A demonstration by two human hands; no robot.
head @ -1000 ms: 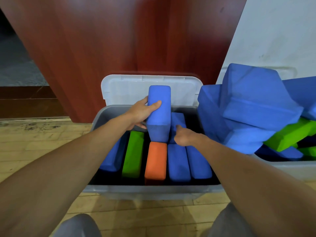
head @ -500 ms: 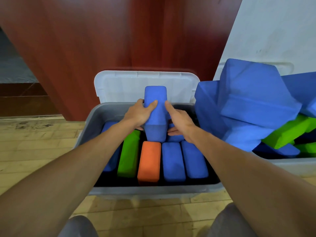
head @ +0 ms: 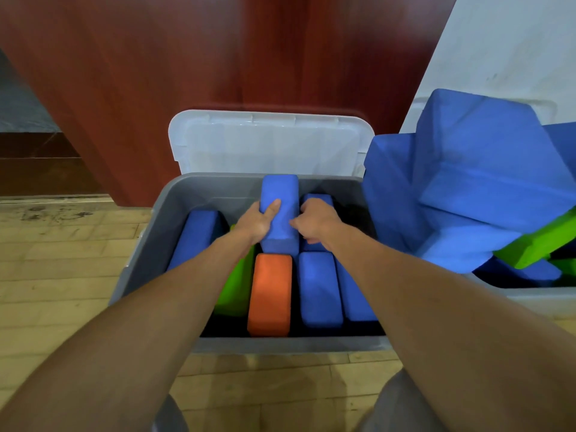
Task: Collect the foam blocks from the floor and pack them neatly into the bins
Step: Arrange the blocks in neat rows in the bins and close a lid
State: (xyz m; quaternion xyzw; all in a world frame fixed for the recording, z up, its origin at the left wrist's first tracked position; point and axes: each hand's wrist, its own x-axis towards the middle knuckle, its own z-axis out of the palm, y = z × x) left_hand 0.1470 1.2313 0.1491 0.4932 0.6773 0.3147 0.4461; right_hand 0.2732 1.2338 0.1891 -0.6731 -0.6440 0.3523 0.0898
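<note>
A grey bin (head: 162, 213) stands open on the wooden floor, packed with foam blocks on edge: a blue one (head: 194, 238) at the left, a green one (head: 235, 291), an orange one (head: 270, 294) and two blue ones (head: 318, 288) at the right. Both hands hold a blue block (head: 279, 194) low in the back row. My left hand (head: 257, 221) grips its left side with the thumb on top. My right hand (head: 316, 219) grips its right side with curled fingers. Another blue block (head: 316, 199) shows behind my right hand.
The bin's white lid (head: 268, 141) leans upright against a red-brown wooden panel (head: 218, 57). A second bin (head: 530, 297) at the right overflows with large blue blocks (head: 467, 182) and green ones (head: 539, 244). Wooden floor (head: 62, 260) lies to the left.
The blue block has gone down from above the rim into the back row of the bin. My right hand moved from the packed blocks onto its right side.
</note>
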